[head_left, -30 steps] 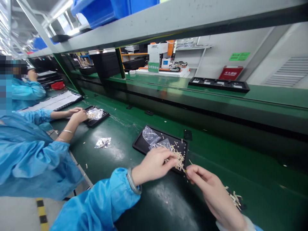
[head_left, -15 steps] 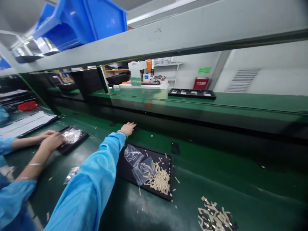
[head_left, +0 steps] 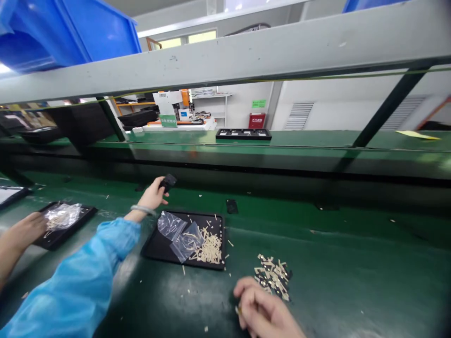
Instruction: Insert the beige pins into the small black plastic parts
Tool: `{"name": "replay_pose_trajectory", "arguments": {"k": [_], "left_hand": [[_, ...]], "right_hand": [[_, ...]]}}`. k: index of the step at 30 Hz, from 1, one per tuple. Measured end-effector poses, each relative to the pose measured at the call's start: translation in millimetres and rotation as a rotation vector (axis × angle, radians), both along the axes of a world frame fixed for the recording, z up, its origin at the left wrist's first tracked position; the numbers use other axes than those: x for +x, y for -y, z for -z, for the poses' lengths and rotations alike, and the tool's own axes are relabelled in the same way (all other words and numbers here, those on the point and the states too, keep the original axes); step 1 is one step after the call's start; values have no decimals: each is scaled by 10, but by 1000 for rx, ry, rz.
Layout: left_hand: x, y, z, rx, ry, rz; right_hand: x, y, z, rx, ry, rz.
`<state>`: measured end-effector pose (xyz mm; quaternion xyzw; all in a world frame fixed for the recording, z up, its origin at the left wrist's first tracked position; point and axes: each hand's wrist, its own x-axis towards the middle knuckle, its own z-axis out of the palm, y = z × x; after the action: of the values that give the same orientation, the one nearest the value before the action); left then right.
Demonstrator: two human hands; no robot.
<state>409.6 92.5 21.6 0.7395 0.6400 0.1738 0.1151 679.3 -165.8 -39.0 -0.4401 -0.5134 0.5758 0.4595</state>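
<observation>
My left hand [head_left: 152, 193] pinches a small flat black piece [head_left: 168, 182] above the back of the green bench, behind the black tray [head_left: 160, 244]. Clear plastic bags [head_left: 186, 240] and a heap of cream-coloured strips [head_left: 210, 248] lie in that tray. At the lower right, my right hand [head_left: 262, 307] has its fingers curled together; a small bit shows at the fingertips, too little to name. Just beyond it is a loose pile of cream and black pieces [head_left: 273, 277] on the bench.
At the left, another person's hand [head_left: 26, 230] touches a second black tray [head_left: 66, 234] with a plastic bag in it. A black patch [head_left: 231, 206] lies behind the main tray. A shelf beam [head_left: 218, 61] with a blue bin [head_left: 88, 33] crosses overhead.
My left hand now holds a black piece, where it was reaching with spread fingers. My right hand has come into view. The camera view has turned to the right.
</observation>
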Motion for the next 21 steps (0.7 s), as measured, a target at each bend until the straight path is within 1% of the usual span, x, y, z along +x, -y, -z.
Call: {"name": "replay_pose_trajectory", "arguments": {"k": [1, 2, 3, 4, 5, 6, 7, 8, 10, 12, 14, 15, 17, 19, 21], "left_hand": [[69, 245, -15, -6, 44, 50], [146, 513, -17, 6, 160, 179], [228, 791, -11, 50, 237, 329], [313, 1065, 5, 81, 267, 488], [398, 1320, 27, 83, 304, 601], [482, 1543, 56, 33, 356, 670], [563, 1728, 92, -17, 446, 694], [642, 1871, 133, -84, 582, 660], [799, 2047, 229, -265, 952, 496], [959, 2122, 334, -452, 1317, 308], [1109, 2152, 429, -598, 1628, 191], [1170, 2160, 466, -660, 1773, 158], [1250, 2165, 512, -745, 2021, 109], [1265, 2155, 519, -822, 2188, 104], [1236, 2139, 501, -877, 2289, 129]], "right_hand": [[2, -52, -69, -35, -83, 37], [1, -96, -144, -67, -176, 58], [-4, -129, -216, -93, -274, 59], [-13, -149, -280, -128, -373, 49], [-26, -158, -330, -165, -455, 20], [-41, -154, -364, -201, -522, -15], [-58, -141, -382, -231, -571, -49], [-76, -120, -388, -250, -603, -83], [-107, -67, -380, -258, -648, -119], [-125, -18, -378, -250, -685, -124], [-121, 12, -394, -261, -672, -125], [-111, 18, -404, -269, -629, -123], [-86, 16, -409, -277, -467, -110], [-75, 2, -379, -263, -267, -66], [-99, -10, -318, -243, -98, -29]]}}
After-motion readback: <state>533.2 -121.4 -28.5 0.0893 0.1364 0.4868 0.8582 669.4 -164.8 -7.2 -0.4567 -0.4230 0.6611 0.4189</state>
